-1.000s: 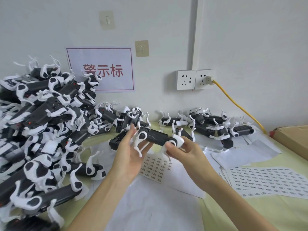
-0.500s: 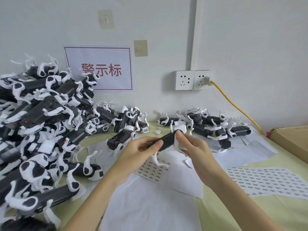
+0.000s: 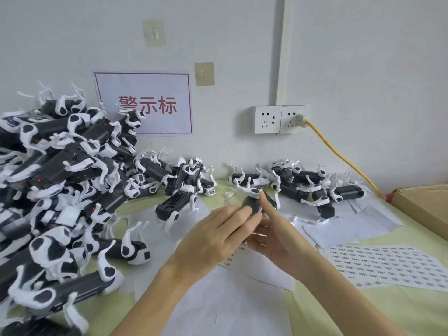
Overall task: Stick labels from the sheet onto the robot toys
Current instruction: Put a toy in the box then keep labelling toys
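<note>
I hold one black robot toy [image 3: 254, 202] with white legs above the table's middle, tilted with one end up. My left hand [image 3: 213, 238] lies over its near end, fingers reaching along the body. From below and the right, my right hand [image 3: 276, 238] grips it, index finger raised against its side. A label sheet [image 3: 229, 260] lies partly hidden under my hands. A second, fuller label sheet [image 3: 392, 267] lies flat at the right.
A tall pile of robot toys [image 3: 60, 190] fills the left side. More toys [image 3: 305, 185] lie along the wall, and one [image 3: 175, 202] lies just left of my hands. A cardboard box [image 3: 426, 204] is at the far right, a yellow cable [image 3: 339, 154] above it.
The toy has turned from lying level between my hands to standing on end. My left hand has slid over its near end, and my right hand has dropped beneath it.
</note>
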Available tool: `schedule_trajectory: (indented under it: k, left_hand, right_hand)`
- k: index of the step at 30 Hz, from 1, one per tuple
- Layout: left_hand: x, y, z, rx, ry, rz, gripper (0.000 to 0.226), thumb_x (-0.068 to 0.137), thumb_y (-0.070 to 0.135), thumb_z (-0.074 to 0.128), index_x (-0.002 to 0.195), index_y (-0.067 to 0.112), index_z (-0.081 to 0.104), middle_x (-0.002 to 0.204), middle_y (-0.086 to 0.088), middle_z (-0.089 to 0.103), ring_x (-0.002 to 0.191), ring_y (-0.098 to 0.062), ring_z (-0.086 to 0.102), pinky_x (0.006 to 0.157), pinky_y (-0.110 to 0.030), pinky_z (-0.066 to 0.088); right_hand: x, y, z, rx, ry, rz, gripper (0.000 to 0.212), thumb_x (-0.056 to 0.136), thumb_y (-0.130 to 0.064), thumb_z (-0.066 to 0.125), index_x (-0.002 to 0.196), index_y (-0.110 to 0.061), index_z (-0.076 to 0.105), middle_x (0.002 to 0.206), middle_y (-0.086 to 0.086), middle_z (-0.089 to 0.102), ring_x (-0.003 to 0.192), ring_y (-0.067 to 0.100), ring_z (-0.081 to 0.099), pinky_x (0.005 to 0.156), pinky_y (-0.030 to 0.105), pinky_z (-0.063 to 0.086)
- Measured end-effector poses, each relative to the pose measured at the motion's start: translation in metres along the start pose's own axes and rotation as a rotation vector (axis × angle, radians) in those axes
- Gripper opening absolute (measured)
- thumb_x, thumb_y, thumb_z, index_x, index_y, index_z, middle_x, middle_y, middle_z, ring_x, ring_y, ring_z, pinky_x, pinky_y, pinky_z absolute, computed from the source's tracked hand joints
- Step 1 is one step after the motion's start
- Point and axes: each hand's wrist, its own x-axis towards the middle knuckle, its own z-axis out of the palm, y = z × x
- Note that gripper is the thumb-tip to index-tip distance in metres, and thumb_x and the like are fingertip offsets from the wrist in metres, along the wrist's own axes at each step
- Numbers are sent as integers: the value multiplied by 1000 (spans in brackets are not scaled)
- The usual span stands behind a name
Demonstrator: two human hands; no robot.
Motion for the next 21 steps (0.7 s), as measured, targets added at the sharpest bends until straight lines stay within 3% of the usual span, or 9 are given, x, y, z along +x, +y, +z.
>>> schedule_trajectory:
  k: [4,7,11,13,15,18,20,21]
  left_hand:
    - [1,0,1,-30,-14,-22,51,91,16,84,137,3,66,127,-12,67,113,-24,65,105,-33,50]
    - [0,6,4,-211,-39,-113,53,94,37,81,133,2,68,127,-11,68,113,-22,66,102,-31,52]
    - [4,11,0,-426,79,-435,44,105,40,61,133,6,66,132,-7,62,125,-21,60,106,-34,49]
    - [9,7,-4,-445,141,-656,45,102,42,61,135,10,62,136,-3,56,131,-17,52,112,-29,42]
    - [11,-2,-7,-486,85,-872,56,97,55,60,139,18,59,136,3,56,132,-10,49,112,-23,37]
    - [8,-17,-15,-1014,-248,-1087,56,89,69,57,133,34,63,107,17,70,103,1,66,94,-21,50]
    - [4,-21,-14,-1282,-267,-1164,47,92,61,60,114,21,69,79,12,67,75,-7,68,77,-19,53]
    - [5,-23,-13,-1307,-209,-1223,54,92,62,60,104,9,67,73,0,62,72,-17,66,81,-25,56]
  right_hand:
    - [-1,0,0,35,-65,28,47,88,-56,77,104,-11,74,95,10,67,87,25,68,89,42,53]
    - [-2,3,7,72,-8,-42,50,90,-42,79,116,0,67,95,16,62,84,28,65,84,42,59]
    - [-4,0,7,-160,137,-210,49,84,-51,79,120,-18,67,91,9,70,83,21,70,76,35,62]
    - [-8,-5,4,-344,70,-268,36,88,-52,75,115,-30,69,89,4,67,82,19,68,75,30,57]
    - [-9,-8,0,-521,-42,-303,21,96,-48,72,113,-36,71,88,-3,66,82,16,66,73,23,50]
    - [-9,-7,-3,-617,-148,-299,23,95,-52,68,112,-37,72,85,-13,66,79,10,62,68,17,45]
    - [-7,-6,-2,-596,-129,-307,35,92,-61,63,113,-34,72,93,-7,70,84,11,65,77,23,48]
    - [-7,-6,-1,-526,-109,-299,39,92,-64,62,114,-33,73,101,-2,73,90,16,69,85,29,51]
